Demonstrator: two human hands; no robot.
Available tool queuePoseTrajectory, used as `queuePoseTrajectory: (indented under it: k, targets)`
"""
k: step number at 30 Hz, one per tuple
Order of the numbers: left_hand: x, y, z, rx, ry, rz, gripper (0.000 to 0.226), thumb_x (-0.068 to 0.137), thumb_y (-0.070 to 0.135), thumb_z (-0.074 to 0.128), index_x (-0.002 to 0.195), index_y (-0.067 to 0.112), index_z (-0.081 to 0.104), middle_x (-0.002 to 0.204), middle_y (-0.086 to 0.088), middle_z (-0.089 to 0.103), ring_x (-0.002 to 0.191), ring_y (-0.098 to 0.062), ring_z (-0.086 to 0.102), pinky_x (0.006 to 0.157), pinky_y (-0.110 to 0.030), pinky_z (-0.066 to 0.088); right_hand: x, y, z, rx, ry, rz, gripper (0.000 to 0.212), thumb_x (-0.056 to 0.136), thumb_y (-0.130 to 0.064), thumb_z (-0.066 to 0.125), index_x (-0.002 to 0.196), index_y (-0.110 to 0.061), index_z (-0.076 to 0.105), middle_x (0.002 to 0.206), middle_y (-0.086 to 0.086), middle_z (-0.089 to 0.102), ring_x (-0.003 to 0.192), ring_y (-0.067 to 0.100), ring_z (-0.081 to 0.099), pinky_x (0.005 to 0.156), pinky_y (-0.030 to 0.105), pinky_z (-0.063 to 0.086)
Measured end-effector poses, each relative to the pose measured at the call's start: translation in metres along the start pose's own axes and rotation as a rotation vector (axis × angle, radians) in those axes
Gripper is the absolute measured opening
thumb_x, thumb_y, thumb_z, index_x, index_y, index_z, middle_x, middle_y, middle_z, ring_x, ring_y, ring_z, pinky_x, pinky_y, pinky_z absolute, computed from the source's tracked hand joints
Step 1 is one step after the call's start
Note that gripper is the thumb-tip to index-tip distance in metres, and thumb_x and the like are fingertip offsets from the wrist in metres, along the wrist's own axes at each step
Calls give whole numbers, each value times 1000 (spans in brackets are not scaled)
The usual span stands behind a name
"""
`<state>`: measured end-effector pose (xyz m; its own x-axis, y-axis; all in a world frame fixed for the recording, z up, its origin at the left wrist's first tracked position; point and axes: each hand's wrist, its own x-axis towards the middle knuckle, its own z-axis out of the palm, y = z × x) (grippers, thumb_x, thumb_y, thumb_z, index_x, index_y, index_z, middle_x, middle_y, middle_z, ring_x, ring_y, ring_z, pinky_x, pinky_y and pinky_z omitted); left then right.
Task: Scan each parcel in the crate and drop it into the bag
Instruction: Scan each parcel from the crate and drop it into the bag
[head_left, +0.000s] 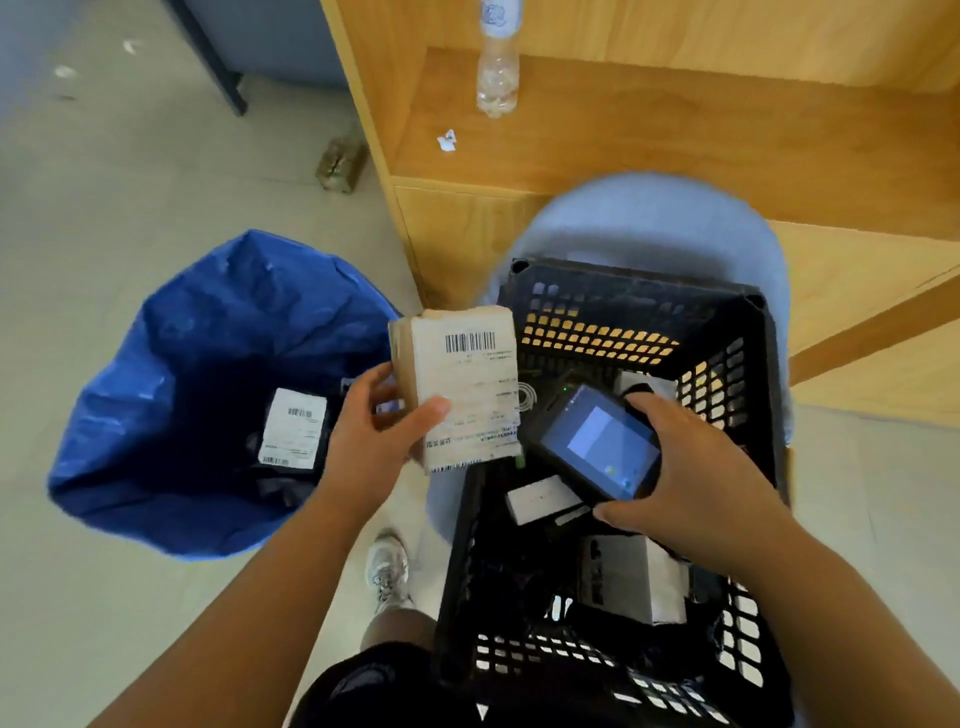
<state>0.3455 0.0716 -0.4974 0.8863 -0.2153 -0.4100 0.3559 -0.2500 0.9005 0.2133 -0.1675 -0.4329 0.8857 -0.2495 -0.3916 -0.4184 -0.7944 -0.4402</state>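
My left hand (376, 431) grips a small cardboard parcel (462, 374) with a white barcode label facing up, held between the bag and the crate. My right hand (696, 467) holds a black handheld scanner (597, 441) with its lit screen up, its front end close to the parcel's label. Under the scanner stands the black plastic crate (748, 332), with white boxes (631, 577) and dark parcels inside. At the left the blue bag (171, 338) stands open on the floor, with a dark labelled parcel (293, 428) at its bottom.
The crate rests on a pale blue round stool (649, 218). A wooden shelf unit (675, 135) rises behind it, with a clear plastic bottle (497, 62) and a paper scrap on it. My shoe (387, 569) is on the tiled floor between bag and crate.
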Motion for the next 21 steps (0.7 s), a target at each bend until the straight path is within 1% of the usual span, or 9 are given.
queuePoseTrajectory:
  k: [2, 4, 7, 8, 11, 14, 16, 18, 21]
  targets:
    - [2, -12, -34, -3, 87, -28, 48, 74, 33, 77, 116, 33, 54, 104, 12, 67, 90, -7, 69, 61, -25, 57, 17, -23, 9, -31, -54, -37, 102, 58, -50, 82, 140, -26, 26, 125, -7, 45, 95, 9, 40, 78, 27, 42]
    - [6, -30, -69, 3, 181, -81, 37, 77, 31, 75, 107, 40, 55, 99, 14, 68, 85, -9, 70, 59, -26, 57, 32, -47, 20, -48, -104, -59, 104, 58, -51, 81, 141, -26, 24, 128, -6, 44, 101, 12, 44, 84, 30, 45]
    - [15, -59, -119, 6, 297, -173, 50, 77, 34, 74, 121, 25, 52, 109, 3, 66, 95, -17, 68, 73, -41, 59, 54, -84, 38, -85, -168, -74, 101, 58, -54, 79, 139, -27, 24, 126, -5, 45, 106, 16, 47, 87, 36, 47]
    - [20, -69, -134, 28, 325, -194, 55, 77, 36, 75, 124, 21, 50, 110, 2, 66, 96, -17, 67, 74, -40, 58, 61, -97, 45, -100, -183, -67, 100, 58, -54, 79, 138, -27, 25, 126, -5, 45, 107, 17, 48, 87, 38, 48]
    - [40, -96, -177, 110, 368, -260, 59, 76, 39, 76, 124, 21, 47, 108, 5, 66, 89, -6, 64, 63, -21, 50, 83, -135, 65, -146, -218, -17, 98, 60, -52, 78, 138, -24, 26, 127, -3, 45, 112, 20, 47, 89, 41, 47]
    - [69, -121, -212, 186, 312, -344, 62, 74, 41, 77, 123, 21, 45, 109, 4, 65, 89, -6, 63, 63, -19, 46, 104, -166, 84, -197, -234, 29, 84, 60, -51, 76, 127, -25, 32, 116, -4, 48, 100, 17, 48, 83, 39, 48]
    - [92, -137, -230, 238, 278, -395, 69, 72, 44, 78, 126, 21, 44, 113, 3, 63, 99, -16, 63, 72, -27, 51, 119, -183, 96, -228, -243, 55, 81, 60, -51, 76, 124, -26, 33, 110, -6, 48, 93, 16, 47, 79, 38, 47]
    - [118, -154, -242, 353, 259, -444, 74, 70, 50, 77, 129, 22, 43, 119, 2, 61, 112, -25, 56, 88, -41, 50, 133, -195, 107, -243, -243, 85, 78, 59, -51, 76, 120, -27, 34, 105, -7, 47, 90, 15, 46, 77, 38, 47]
    - [155, -178, -248, 482, 208, -511, 80, 70, 55, 74, 134, 21, 40, 126, -1, 59, 119, -31, 49, 95, -47, 44, 150, -205, 123, -243, -233, 131, 78, 58, -50, 77, 118, -28, 33, 102, -8, 47, 90, 16, 48, 77, 39, 48]
